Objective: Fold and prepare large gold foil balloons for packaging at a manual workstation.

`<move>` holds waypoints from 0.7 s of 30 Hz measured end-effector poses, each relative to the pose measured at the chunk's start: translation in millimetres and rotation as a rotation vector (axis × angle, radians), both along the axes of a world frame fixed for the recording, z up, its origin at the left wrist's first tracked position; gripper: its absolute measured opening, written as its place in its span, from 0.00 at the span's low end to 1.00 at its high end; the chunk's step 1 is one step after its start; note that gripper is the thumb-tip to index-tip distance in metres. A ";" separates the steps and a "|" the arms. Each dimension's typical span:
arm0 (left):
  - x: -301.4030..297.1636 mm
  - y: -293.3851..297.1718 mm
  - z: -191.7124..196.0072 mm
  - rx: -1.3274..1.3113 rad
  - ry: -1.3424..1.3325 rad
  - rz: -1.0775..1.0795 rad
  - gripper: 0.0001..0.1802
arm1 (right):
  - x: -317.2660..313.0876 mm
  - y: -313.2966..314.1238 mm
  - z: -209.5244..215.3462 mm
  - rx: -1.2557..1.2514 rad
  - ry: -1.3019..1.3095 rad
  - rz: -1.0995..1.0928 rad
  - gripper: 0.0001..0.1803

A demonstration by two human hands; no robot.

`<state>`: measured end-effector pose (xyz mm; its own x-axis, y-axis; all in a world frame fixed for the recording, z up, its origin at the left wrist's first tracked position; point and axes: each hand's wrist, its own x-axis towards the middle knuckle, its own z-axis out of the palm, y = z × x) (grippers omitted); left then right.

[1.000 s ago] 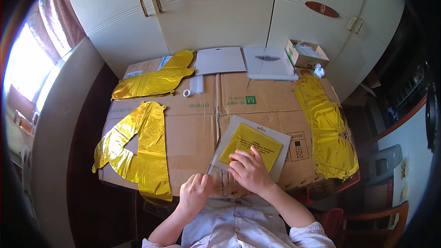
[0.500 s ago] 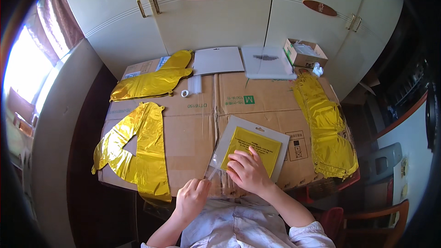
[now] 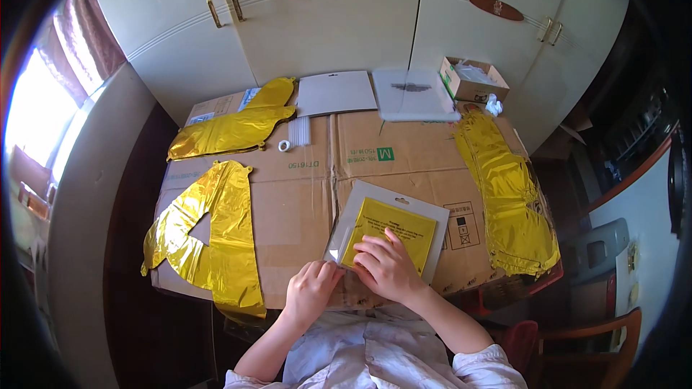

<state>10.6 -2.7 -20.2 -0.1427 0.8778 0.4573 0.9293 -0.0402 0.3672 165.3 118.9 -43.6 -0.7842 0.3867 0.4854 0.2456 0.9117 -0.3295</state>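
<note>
A flat clear plastic bag (image 3: 334,251) lies on the cardboard near the front edge. In it are a grey card (image 3: 431,263) with a hang hole and a folded yellow foil sheet (image 3: 404,220) bearing dark print. My left hand (image 3: 313,289) is closed at the bag's lower left corner, fingertips bunched together. My right hand (image 3: 389,266) bends its fingers over the bag's lower part and holds it down, its thumb by the lower edge. A narrow whitish strip (image 3: 344,240) shows along the bag's left side. What lies under my fingertips is hidden.
Gold foil balloons lie flat: an A-shaped one (image 3: 234,245) at left, another (image 3: 223,131) behind it, a crumpled one (image 3: 508,202) at right. At the back are clear straws (image 3: 299,132), a white tape roll (image 3: 284,145), a grey board (image 3: 336,94), plastic bags (image 3: 414,104) and a small box (image 3: 479,90).
My left hand has moved up and right, closer to the bag and my right hand. The whitish strip now shows farther up the bag. My right hand has barely moved.
</note>
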 end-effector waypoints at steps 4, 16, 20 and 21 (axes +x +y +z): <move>-6.7 -3.9 -4.9 -0.023 -0.066 -0.023 0.08 | 0.9 1.1 0.0 0.012 -0.005 0.000 0.10; -20.8 6.5 1.2 -0.006 0.185 -0.156 0.10 | 5.4 5.9 0.0 0.044 -0.029 0.074 0.12; -17.6 3.7 2.6 -0.016 0.265 -0.186 0.11 | 9.1 10.2 3.7 0.041 -0.057 0.130 0.12; -16.7 3.3 1.4 -0.021 0.292 -0.194 0.11 | 10.2 11.6 4.0 0.047 -0.063 0.141 0.11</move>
<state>-6.1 0.5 -18.9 0.1614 0.8856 0.4356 0.9711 -0.2212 0.0898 175.5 130.5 -39.6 -0.8584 0.2485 0.4488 0.1325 0.9525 -0.2741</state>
